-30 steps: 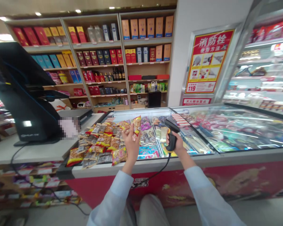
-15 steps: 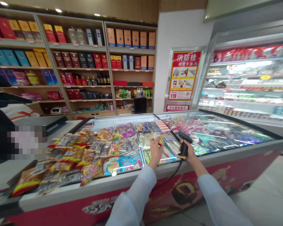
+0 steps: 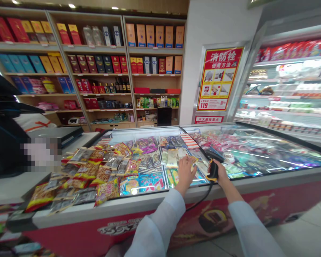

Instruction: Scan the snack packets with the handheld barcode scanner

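My right hand [image 3: 218, 172] is wrapped round the grip of a black and yellow barcode scanner [image 3: 213, 170], whose cable hangs down over the freezer's front. Just left of the scanner, my left hand [image 3: 186, 169] holds a small snack packet [image 3: 193, 160], mostly covered by the fingers. Both hands are above the glass top of a chest freezer [image 3: 155, 201]. Many snack packets [image 3: 87, 171] lie in a pile on the left part of the glass. Colourful ice cream packs [image 3: 150, 182] show through the glass.
A counter [image 3: 5, 189] with a dark machine [image 3: 5, 142] stands at the left. Behind the freezer are shelves [image 3: 156, 51] of boxes and bottles. A red fire-hydrant poster [image 3: 219, 78] hangs on the wall, and a lit refrigerated display [image 3: 289, 96] is at the right.
The view has shifted, so the scene sits differently in the picture. My left hand has turned more palm-down over the small packet, near the scanner. My right hand still grips the scanner.
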`<state>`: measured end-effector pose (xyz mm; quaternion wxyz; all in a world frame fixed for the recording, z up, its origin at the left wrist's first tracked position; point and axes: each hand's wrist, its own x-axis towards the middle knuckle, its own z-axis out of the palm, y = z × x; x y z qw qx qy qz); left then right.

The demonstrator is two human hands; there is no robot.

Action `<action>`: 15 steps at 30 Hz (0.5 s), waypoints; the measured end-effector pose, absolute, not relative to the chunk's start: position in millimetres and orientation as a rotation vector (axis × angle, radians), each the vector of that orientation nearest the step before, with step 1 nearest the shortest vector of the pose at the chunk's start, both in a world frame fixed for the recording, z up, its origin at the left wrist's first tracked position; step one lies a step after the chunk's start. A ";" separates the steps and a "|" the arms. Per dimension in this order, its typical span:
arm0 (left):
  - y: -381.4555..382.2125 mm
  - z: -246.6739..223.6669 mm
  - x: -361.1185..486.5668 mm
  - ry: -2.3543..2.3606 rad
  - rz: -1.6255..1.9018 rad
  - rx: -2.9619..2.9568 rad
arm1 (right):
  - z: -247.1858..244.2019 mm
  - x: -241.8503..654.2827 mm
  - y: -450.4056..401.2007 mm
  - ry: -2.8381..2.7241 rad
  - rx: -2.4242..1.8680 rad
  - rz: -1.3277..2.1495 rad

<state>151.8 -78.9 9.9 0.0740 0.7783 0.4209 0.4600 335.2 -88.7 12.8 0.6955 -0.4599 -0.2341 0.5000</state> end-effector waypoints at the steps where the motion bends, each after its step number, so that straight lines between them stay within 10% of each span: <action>1: -83.1 14.3 150.9 1.226 1.393 2.351 | 14.2 333.9 -88.4 -0.510 -1.062 1.098; 15: -249.8 -36.1 83.9 0.960 0.617 2.131 | 128.0 324.0 -102.0 -0.585 -0.883 1.303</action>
